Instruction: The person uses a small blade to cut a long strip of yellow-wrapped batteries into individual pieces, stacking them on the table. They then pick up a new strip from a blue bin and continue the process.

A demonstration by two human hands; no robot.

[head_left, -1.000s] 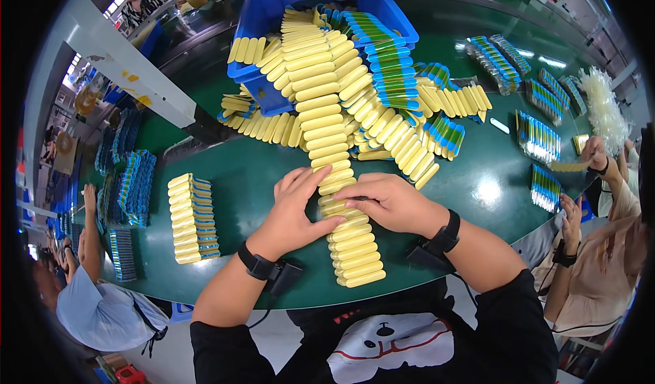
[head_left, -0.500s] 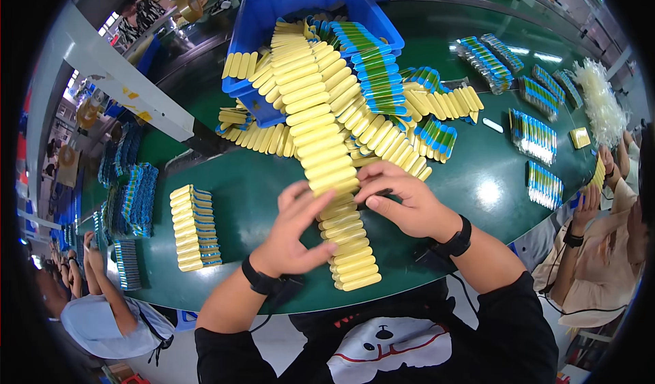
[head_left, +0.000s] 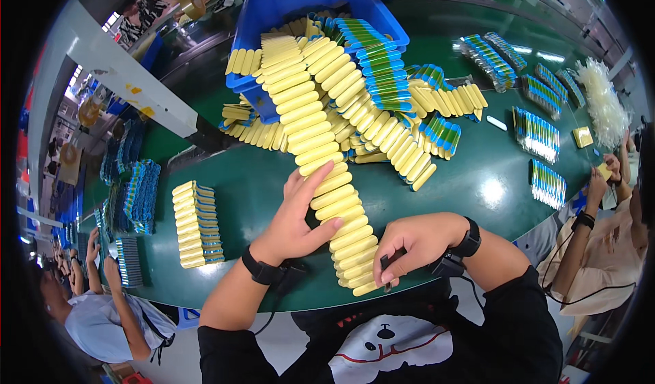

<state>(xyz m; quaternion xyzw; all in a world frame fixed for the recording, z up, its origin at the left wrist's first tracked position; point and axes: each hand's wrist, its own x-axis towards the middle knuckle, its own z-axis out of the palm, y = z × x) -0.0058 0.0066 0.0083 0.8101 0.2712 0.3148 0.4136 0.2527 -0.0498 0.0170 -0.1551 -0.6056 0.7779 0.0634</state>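
A long strip of yellow, round-ended packets (head_left: 307, 126) runs from the blue bin (head_left: 247, 22) down toward me, its near end close to the table edge. My left hand (head_left: 295, 220) rests along the left side of this strip, fingers stretched out and thumb apart, touching its top. My right hand (head_left: 421, 242) is closed round a small dark tool (head_left: 394, 261) beside the strip's near end; most of the tool is hidden in the fingers, so its kind does not show. More strips, yellow on one face and blue-green (head_left: 381, 70) on the other, spill from the bin.
On the green table (head_left: 471, 155), a folded yellow stack (head_left: 189, 224) lies at left. Blue-green bundles (head_left: 535, 133), a small yellow block (head_left: 582, 136) and a pile of clear plastic (head_left: 600, 101) lie at right. A grey post (head_left: 129, 87) rises at left. Co-workers sit on both sides.
My right hand has moved toward me, from the strip's middle to its near end, with the dark tool. The strip now lies in one line. My left hand has shifted slightly.
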